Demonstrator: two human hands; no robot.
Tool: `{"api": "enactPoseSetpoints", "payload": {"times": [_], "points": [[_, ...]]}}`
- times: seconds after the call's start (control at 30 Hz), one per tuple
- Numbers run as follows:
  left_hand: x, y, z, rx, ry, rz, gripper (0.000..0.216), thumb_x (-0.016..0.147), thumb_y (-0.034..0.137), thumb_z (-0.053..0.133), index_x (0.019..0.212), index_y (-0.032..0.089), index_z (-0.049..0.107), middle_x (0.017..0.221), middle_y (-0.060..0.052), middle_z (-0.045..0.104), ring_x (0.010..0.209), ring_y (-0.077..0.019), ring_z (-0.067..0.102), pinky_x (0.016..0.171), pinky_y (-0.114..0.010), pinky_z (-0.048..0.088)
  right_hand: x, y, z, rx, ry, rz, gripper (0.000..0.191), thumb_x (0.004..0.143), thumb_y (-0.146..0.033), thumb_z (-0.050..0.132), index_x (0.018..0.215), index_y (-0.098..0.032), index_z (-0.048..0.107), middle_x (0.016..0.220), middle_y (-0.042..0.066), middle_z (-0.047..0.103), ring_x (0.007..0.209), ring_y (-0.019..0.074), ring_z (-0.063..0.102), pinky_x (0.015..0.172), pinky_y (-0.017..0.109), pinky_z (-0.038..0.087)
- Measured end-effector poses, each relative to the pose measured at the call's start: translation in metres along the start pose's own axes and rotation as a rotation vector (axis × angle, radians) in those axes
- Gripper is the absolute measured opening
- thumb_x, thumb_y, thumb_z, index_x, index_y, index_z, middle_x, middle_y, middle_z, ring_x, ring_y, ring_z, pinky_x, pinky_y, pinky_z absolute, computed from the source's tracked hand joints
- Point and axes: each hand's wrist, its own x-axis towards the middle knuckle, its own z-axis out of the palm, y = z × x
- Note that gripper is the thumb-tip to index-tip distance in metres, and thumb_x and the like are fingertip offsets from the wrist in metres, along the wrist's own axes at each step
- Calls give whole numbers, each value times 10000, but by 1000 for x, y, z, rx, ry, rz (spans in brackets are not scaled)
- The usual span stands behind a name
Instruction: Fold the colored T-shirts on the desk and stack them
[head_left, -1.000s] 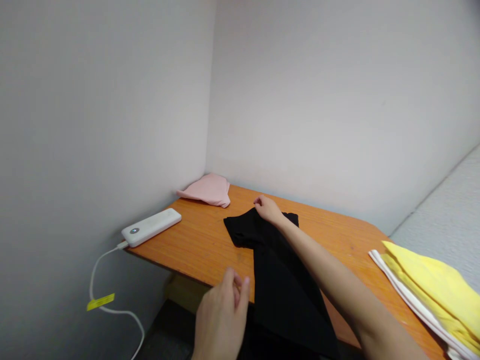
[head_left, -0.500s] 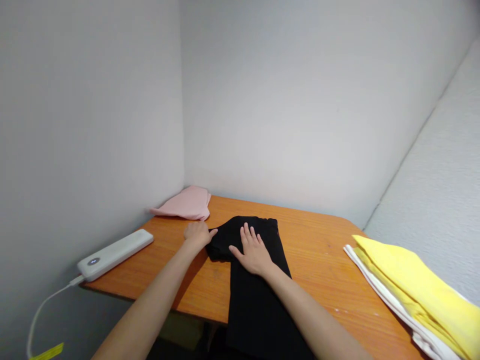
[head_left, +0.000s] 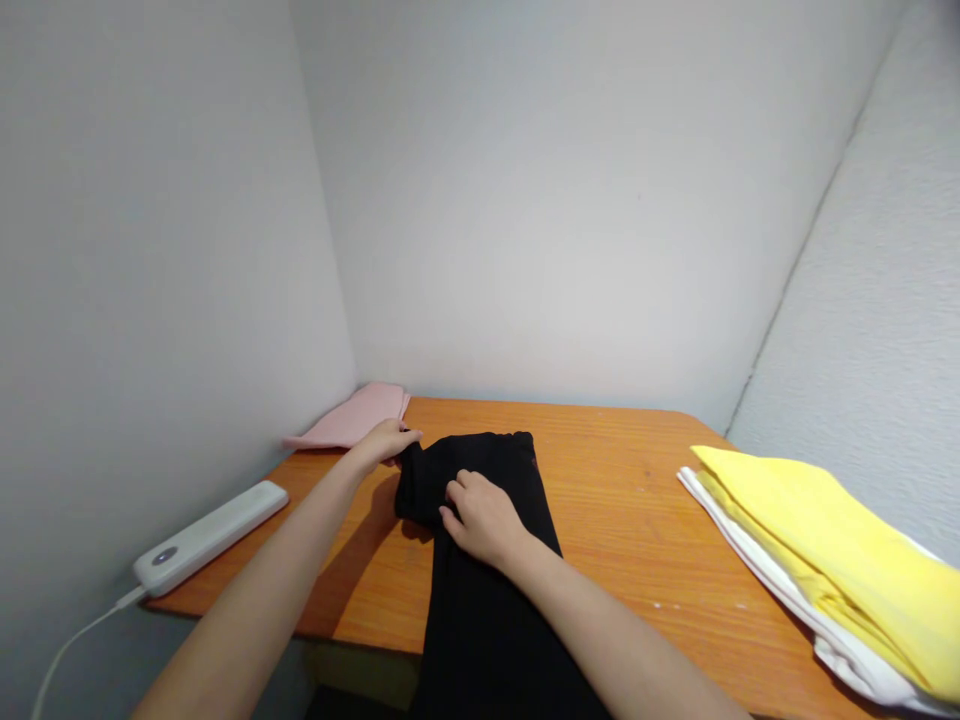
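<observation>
Black cloth [head_left: 491,560] gripped by both curled hands.

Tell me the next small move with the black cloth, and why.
Probably fold the left flap inward. The left hand pinches the black cloth at its left edge, the right hand pins the middle, and the rest hangs off the table.

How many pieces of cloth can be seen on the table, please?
4: a black garment under both hands in the middle, a pink cloth in the far left corner, and a yellow cloth lying on a white one at the right. More may be hidden.
</observation>
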Motion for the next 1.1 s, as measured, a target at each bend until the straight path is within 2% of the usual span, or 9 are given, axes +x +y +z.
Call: {"api": "enactPoseSetpoints", "payload": {"times": [0.17,0.27,0.4,0.5,0.63,0.73,0.83,0.97,1.1], "points": [[14,49,18,33,-35,89,276,855,312,493,713,109,613,467,-10,544,425,-135,545,450,-217,419,-5,-12,-9,44,-22,-261,249,909,-355,503,772,-192,632,747,49,658,654,178,600,573,283,393],[12,73,43,33,-87,184,348,889,350,457,713,104,627,515,-36,597,495,-155,599,518,-238,476,-7,-5,-16,99,135,-340,356,940,-340,433,649,-205,588,657,26,627,591,150,563,564,284,362],[-24,78,77,7,-197,397,286,890,340,505,845,124,688,898,-76,740,858,-198,678,795,-275,526,-2,27,-33,219,500,-32,405,982,-302,315,687,-203,574,686,58,600,684,175,556,683,307,406],[-65,64,95,59,-258,606,345,859,365,589,1153,196,652,1276,-72,642,1210,-244,553,1056,-373,399,5,53,-37,301,590,194,374,993,-293,282,848,-188,610,823,84,626,824,199,565,798,331,427],[-102,49,111,285,-107,817,539,925,457,484,1405,215,446,1510,-100,400,1420,-254,313,1178,-494,182,11,66,-16,374,322,106,379,1002,-341,307,1136,-192,629,1153,92,649,1134,212,536,1009,371,370],[-111,47,117,355,8,834,485,942,422,459,1350,167,517,1443,-127,487,1399,-258,353,1179,-457,209,13,63,8,434,-24,20,486,1019,-439,233,1361,-253,523,1474,39,442,1402,212,302,1142,429,227],[-110,47,120,345,29,844,469,937,405,475,1335,165,538,1393,-120,544,1367,-262,402,1167,-447,240,14,61,24,458,-241,87,547,1009,-523,176,1465,-297,377,1578,-5,210,1465,233,119,1168,499,137],[-104,47,123,322,29,841,488,941,417,465,1364,177,508,1436,-100,501,1387,-260,370,1176,-454,211,17,62,26,438,-298,101,589,994,-566,202,1487,-270,328,1590,-9,133,1469,248,56,1172,517,108],[-100,49,113,314,-81,860,483,955,400,443,1365,154,508,1464,-106,464,1412,-246,327,1184,-431,203,16,61,14,389,-265,115,562,1008,-502,222,1478,-226,356,1587,21,151,1469,242,63,1178,502,98]]}}
